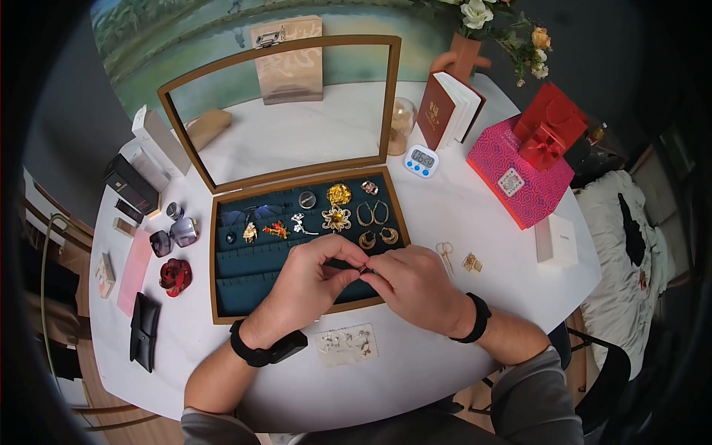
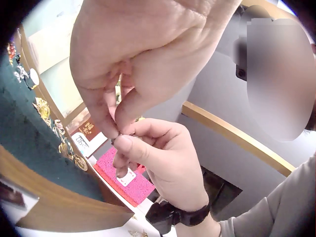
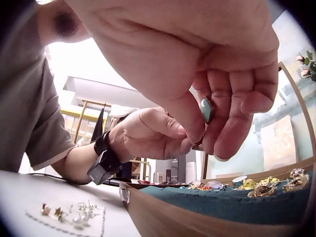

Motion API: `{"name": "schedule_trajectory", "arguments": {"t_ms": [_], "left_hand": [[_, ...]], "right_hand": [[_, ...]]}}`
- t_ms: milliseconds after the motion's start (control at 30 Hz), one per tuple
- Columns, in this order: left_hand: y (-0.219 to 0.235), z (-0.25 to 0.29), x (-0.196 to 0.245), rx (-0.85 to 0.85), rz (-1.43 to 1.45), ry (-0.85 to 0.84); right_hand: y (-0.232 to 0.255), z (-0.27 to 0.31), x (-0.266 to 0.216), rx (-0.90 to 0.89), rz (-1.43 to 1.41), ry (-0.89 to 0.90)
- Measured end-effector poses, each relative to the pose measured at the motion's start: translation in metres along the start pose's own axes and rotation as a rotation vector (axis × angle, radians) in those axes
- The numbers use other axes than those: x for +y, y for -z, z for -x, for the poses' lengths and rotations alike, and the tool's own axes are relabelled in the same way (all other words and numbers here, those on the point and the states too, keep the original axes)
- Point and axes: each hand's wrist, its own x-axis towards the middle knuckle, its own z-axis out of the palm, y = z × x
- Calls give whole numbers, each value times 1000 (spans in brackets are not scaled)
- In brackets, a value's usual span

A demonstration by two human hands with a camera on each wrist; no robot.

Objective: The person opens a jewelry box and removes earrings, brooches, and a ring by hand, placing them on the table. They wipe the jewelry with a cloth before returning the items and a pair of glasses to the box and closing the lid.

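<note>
Head view: fingertips meet over the jewellery box (image 1: pixel 213 261)

Left hand (image 1: pixel 305 278) and right hand (image 1: pixel 424 288) pinch tip to tip — a green-stoned piece (image 3: pixel 206 109) sits among the right fingers. Seemingly fine two-handed handling; the next move calls for steady pinches.

Soft, fairly even indoor light, strong wide-angle bending and black corners, glare behind the arm, right wrist view
</note>
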Motion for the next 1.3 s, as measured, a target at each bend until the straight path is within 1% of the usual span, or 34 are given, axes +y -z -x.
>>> {"name": "schedule_trajectory", "arguments": {"t_ms": [67,100,167,200,233,300,333,400,533,600,633,700,733,767,800,833,867,900,933,1033,1067,1100,1167,1233,1300], "left_hand": [[5,-2,-4,-69,84,84],[8,-3,-9,-68,82,86],[17,-6,-19,-185,256,54],[21,-8,-20,-221,285,91],[23,-8,-18,-220,283,91],[27,-9,-16,-301,249,230],[27,-8,-15,-300,246,232],[29,-8,-13,-378,201,278],[30,-6,-9,-392,170,309],[31,-5,-11,-313,43,207],[32,-5,-12,-316,39,209],[34,-6,-13,-131,-189,165],[33,-7,-5,-57,-330,151],[34,-7,-6,-58,-334,152],[35,-8,-9,-16,-433,106],[35,-8,-12,25,-532,60],[34,-8,-14,27,-535,59],[33,-8,-17,44,-573,24],[31,-7,-18,61,-612,-8],[24,-11,-12,73,-697,-9],[21,-14,-11,66,-759,-11],[18,-17,-11,67,-763,-5],[13,-26,-10,33,-868,-71],[10,-34,-12,13,-905,-71],[7,-41,-20,-15,-962,-71]], "right_hand": [[1,-1,0,-13,45,75],[2,-1,-2,-13,43,76],[3,-1,-4,-11,56,172],[2,-1,-5,-9,54,175],[1,0,-5,1,86,208],[-1,1,-3,16,116,242],[-3,2,-1,22,133,254],[-4,3,0,30,147,269],[1,2,-1,-21,138,277],[6,-1,0,-42,149,278],[9,-3,2,-23,155,246],[17,-6,7,0,159,213],[22,-6,9,-23,205,153],[25,-7,11,-46,252,94],[27,-6,13,-61,246,47],[27,-5,15,-58,245,48],[27,-6,18,-78,281,12],[26,-6,20,-97,316,-24],[25,-5,21,-95,312,-23],[25,-9,22,-38,270,-20],[27,-9,23,-26,284,-23],[28,-9,23,-19,296,-26],[29,-9,24,2,292,-19],[31,-10,25,32,293,-11],[35,-9,26,16,284,-2]]}}
